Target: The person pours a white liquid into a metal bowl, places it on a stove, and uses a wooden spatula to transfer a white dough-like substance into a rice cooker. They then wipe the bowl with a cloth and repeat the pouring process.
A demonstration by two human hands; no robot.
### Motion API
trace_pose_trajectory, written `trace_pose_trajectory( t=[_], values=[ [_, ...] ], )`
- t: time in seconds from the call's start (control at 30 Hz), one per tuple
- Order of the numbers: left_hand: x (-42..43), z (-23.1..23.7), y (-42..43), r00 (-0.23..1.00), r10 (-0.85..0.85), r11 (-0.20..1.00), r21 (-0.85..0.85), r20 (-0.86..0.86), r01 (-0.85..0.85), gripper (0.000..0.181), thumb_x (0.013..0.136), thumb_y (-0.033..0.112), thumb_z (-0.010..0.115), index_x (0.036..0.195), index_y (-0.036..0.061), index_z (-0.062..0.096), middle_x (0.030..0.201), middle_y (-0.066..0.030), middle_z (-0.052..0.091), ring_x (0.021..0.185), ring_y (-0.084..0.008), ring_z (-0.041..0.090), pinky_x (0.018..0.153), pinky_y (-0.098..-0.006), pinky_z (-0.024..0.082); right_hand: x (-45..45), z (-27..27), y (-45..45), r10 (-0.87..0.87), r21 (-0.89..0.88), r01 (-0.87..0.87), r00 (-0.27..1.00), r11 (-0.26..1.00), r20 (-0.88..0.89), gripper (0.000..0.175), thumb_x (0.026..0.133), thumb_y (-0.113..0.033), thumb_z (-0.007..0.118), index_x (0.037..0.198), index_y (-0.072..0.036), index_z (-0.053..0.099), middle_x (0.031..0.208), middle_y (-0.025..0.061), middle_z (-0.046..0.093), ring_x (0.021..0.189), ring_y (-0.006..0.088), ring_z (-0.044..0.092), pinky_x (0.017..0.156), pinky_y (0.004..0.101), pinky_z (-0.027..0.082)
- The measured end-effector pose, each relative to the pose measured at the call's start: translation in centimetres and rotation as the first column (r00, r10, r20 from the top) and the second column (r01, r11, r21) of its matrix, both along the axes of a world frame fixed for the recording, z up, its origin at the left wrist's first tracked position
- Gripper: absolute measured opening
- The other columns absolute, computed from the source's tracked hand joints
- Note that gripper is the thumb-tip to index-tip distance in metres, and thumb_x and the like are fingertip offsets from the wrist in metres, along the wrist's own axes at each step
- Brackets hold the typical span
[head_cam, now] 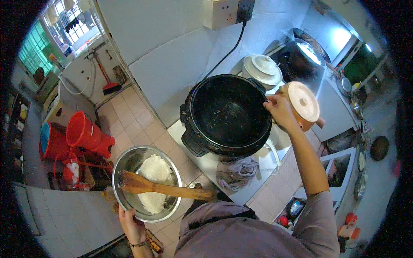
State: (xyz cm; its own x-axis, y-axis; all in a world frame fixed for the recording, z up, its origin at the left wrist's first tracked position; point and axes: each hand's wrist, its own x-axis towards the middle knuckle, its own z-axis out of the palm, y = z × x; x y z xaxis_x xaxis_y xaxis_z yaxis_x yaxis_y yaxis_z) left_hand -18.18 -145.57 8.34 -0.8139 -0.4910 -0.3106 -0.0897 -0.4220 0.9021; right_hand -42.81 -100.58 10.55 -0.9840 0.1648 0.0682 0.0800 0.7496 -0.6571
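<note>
My left hand [131,225] holds a stainless steel bowl [115,164] by its near rim, out to the left of the counter. Two mounds of a white grainy food [155,166], which looks like rice or meal, lie in it. A wooden paddle [145,185] rests across the bowl, its handle reaching towards my body. On the right, my right hand [280,111] grips the rim of a black electric cooking pot [230,113]. The pot has no lid on, and its dark inside shows a few pale specks. My fingertips at the rim are partly hidden.
A crumpled cloth [240,172] and a pale ladle or spoon [273,151] lie by the pot. Beyond stand a lidded clay pot [303,101] and a lidded white pot [263,69]. A power cord [230,50] runs to the wall socket. Red buckets [84,132] stand at left.
</note>
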Motion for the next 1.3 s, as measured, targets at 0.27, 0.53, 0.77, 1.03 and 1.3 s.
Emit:
trace_pose_trajectory(
  t=[0.27, 0.53, 0.77, 1.03, 1.3],
  values=[
    [1.3, -1.2, -0.7, 0.998, -0.019, 0.997, 0.079, 0.057, 0.015, 0.044, 0.073, 0.0, 0.041, 0.117, -0.0015, 0.044, 0.107, -0.0077, 0.054, 0.094, -0.0166, 0.052, 0.083, -0.029, 0.043, -2.4, 0.4, -0.3, 0.033, 0.133, -0.026, 0.998, 0.991, -0.05, 0.024, 0.069, -0.017, 0.063, 0.084, 0.002, 0.059, 0.072, 0.0163, 0.06, 0.069, 0.0274, 0.058, 0.067, 0.0369, 0.046],
    [1.6, -1.1, 0.0, 0.999, 0.018, 1.0, 0.025, 0.03, -0.018, 0.043, 0.073, -0.001, 0.041, 0.117, -0.0017, 0.044, 0.107, -0.0081, 0.054, 0.093, -0.017, 0.054, 0.081, -0.0289, 0.044, -3.6, 2.8, -0.9, 0.138, 0.266, -0.138, 0.99, 0.954, 0.019, 0.024, 0.066, -0.018, 0.064, 0.066, 0.001, 0.049, 0.061, 0.0148, 0.055, 0.061, 0.0231, 0.058, 0.06, 0.0367, 0.046],
    [1.9, -1.3, 0.8, 0.997, 0.038, 0.999, -0.003, -0.071, -0.038, 0.042, 0.075, 0.0, 0.042, 0.117, -0.0017, 0.044, 0.107, -0.0083, 0.055, 0.093, -0.0169, 0.054, 0.081, -0.0292, 0.045, -4.4, 2.7, 0.0, 0.259, 0.128, -0.249, 0.964, 0.96, -0.067, 0.023, 0.067, -0.017, 0.066, 0.063, -0.003, 0.048, 0.054, 0.0042, 0.05, 0.045, 0.0114, 0.048, 0.041, 0.0278, 0.041],
    [2.8, -3.0, 0.5, 0.996, 0.087, 0.996, 0.029, -0.01, -0.087, 0.044, 0.077, -0.002, 0.04, 0.121, -0.001, 0.042, 0.112, -0.0087, 0.054, 0.097, -0.0176, 0.054, 0.084, -0.0301, 0.044, -3.2, 8.0, -1.5, 0.287, -0.057, -0.29, 0.956, 0.955, -0.061, 0.016, 0.071, -0.013, 0.063, 0.075, 0.001, 0.056, 0.064, 0.0012, 0.052, 0.051, 0.0078, 0.047, 0.042, 0.0228, 0.037],
    [2.8, -3.0, -0.6, 0.998, 0.056, 0.995, 0.078, 0.029, -0.059, 0.045, 0.077, -0.001, 0.041, 0.122, -0.0007, 0.041, 0.111, -0.0087, 0.054, 0.097, -0.018, 0.054, 0.083, -0.03, 0.044, -1.7, 17.1, -0.3, 0.196, 0.248, -0.105, 0.903, 0.963, -0.381, 0.022, 0.069, -0.018, 0.064, 0.076, 0.002, 0.06, 0.066, 0.0083, 0.06, 0.063, 0.0136, 0.056, 0.059, 0.0285, 0.046]
  ],
)
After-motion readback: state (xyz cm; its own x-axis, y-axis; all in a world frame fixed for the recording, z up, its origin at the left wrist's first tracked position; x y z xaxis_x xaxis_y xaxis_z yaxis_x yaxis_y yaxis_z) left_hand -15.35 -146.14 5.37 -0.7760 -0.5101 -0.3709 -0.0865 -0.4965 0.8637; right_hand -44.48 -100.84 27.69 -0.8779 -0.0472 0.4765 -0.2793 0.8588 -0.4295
